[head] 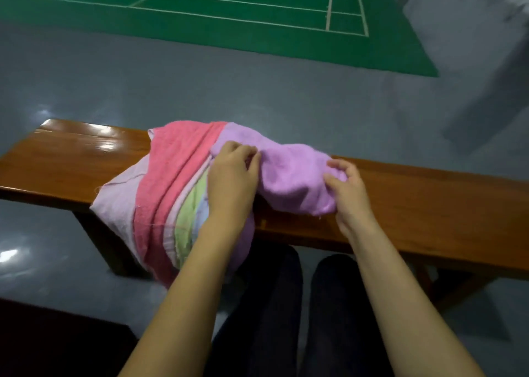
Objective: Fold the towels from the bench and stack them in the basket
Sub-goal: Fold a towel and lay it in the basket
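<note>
1. Head view, support: long glossy brown wooden bench, standing on a grey polished floor with a green court mat with white lines beyond it. No basket shows in this view, so I cannot tell where it stands.

2. Head view, stock: heap of soft cloth towels, lying across the bench left of centre and spilling over its near edge. Layers I can make out: a lilac terry towel on top and to the right, a coral-pink ribbed towel, a pale pink thin cloth, and a light green strip with a pale blue edge beside it.

3. Head view, hands: my left hand pinches a fold of the lilac towel near the heap's middle. My right hand has its fingers curled round the same towel's bunched right end. The two hands are apart, both on the one towel.

4. Handling, my judgement: light, limp, no stiffness, sags wherever unsupported. The terry nap should grip well, not slip. It may drag the layers beneath if lifted fast.

5. Where to hold, my judgement: find two neighbouring corners along one hem, pinch each, lift clear, let it hang flat before folding.
</note>
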Demonstrator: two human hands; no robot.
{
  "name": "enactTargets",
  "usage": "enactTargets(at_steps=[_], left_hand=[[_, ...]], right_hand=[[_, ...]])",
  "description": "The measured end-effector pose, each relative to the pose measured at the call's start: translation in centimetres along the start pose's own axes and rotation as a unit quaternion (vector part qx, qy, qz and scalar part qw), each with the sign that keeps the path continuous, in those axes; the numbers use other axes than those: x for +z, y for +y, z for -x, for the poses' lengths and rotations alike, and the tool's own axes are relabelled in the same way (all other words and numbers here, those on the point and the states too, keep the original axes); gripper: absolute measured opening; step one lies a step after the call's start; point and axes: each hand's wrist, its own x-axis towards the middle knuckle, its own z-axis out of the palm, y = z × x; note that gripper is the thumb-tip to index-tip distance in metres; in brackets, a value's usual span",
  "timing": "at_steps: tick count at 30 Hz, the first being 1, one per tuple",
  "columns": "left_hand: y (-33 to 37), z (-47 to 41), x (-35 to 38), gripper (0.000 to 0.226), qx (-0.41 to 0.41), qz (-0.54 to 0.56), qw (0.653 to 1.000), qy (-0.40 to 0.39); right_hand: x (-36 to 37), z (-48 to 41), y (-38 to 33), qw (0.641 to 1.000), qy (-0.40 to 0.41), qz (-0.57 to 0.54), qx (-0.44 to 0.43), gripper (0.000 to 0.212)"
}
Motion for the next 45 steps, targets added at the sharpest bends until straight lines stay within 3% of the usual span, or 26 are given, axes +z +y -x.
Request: enactTargets(at_steps=[3, 5, 9, 12, 15, 18, 22, 24, 26, 28, 30, 33, 35, 37, 43, 45], left_hand=[[-0.1, 3.6, 2.8, 0.012, -0.043, 0.02, 0.997, -0.066], [0.5, 5.4, 3.7, 0.012, -0.108, 0.097, 0.986, -0.087], [2.8, 7.4, 4.0, 0.006, -0.175, 0.255, 0.943, -0.122], [3.6, 8.0, 3.4, 0.01, -0.148, 0.342, 0.909, -0.188], [3.3, 8.2, 2.2, 0.014, -0.092, 0.296, 0.924, -0.225], [1.9, 8.1, 1.1, 0.03, -0.051, 0.208, 0.945, -0.249], [0.1, 9.0, 0.0, 0.023, -0.07, 0.244, 0.905, -0.341], [-0.9, 9.6, -0.2, 0.026, -0.098, 0.226, 0.899, -0.363], [-2.1, 10.1, -0.7, 0.021, -0.098, 0.164, 0.906, -0.378], [-3.1, 10.4, -1.2, 0.03, -0.086, 0.136, 0.911, -0.379], [-3.3, 10.4, -1.6, 0.033, -0.093, 0.155, 0.927, -0.329], [-1.6, 10.0, -1.1, 0.023, -0.083, 0.205, 0.939, -0.264], [0.4, 9.8, -0.7, 0.02, -0.061, 0.23, 0.93, -0.28], [1.5, 9.6, -0.5, 0.02, -0.038, 0.225, 0.928, -0.296], [-0.1, 9.6, -1.4, 0.014, -0.067, 0.194, 0.929, -0.309], [-0.9, 9.7, -1.9, 0.014, -0.064, 0.167, 0.93, -0.32]], right_hand=[[-3.7, 1.1, 3.6, 0.952, -0.057, 0.29, 0.081, 0.037], [-4.9, 2.3, 4.0, 0.935, -0.057, 0.349, 0.027, 0.038], [-3.2, 4.8, -0.1, 0.961, -0.151, 0.173, -0.156, 0.029], [-1.6, 5.4, -1.6, 0.951, -0.24, 0.116, -0.156, 0.024], [-1.2, 5.6, -0.5, 0.942, -0.257, 0.184, -0.116, 0.02], [-1.6, 5.8, 1.0, 0.937, -0.256, 0.225, -0.08, 0.044], [-2.3, 5.9, 2.1, 0.948, -0.222, 0.21, -0.084, 0.023], [-2.7, 6.0, 2.2, 0.962, -0.166, 0.196, -0.096, 0.015], [-3.9, 5.7, 2.2, 0.977, -0.084, 0.168, -0.104, 0.02], [-5.5, 5.2, 2.4, 0.975, -0.015, 0.194, -0.109, 0.023], [-6.6, 4.9, 2.7, 0.954, 0.002, 0.28, -0.104, 0.017], [-5.7, 5.9, 1.9, 0.942, -0.107, 0.297, -0.11, 0.017], [-3.7, 7.0, 1.2, 0.938, -0.212, 0.254, -0.106, 0.031], [-2.4, 7.5, 0.9, 0.931, -0.261, 0.238, -0.096, 0.03], [-3.5, 7.3, 0.6, 0.936, -0.267, 0.231, -0.017, 0.006], [-3.9, 7.2, 1.0, 0.95, -0.214, 0.226, -0.042, 0.014]])
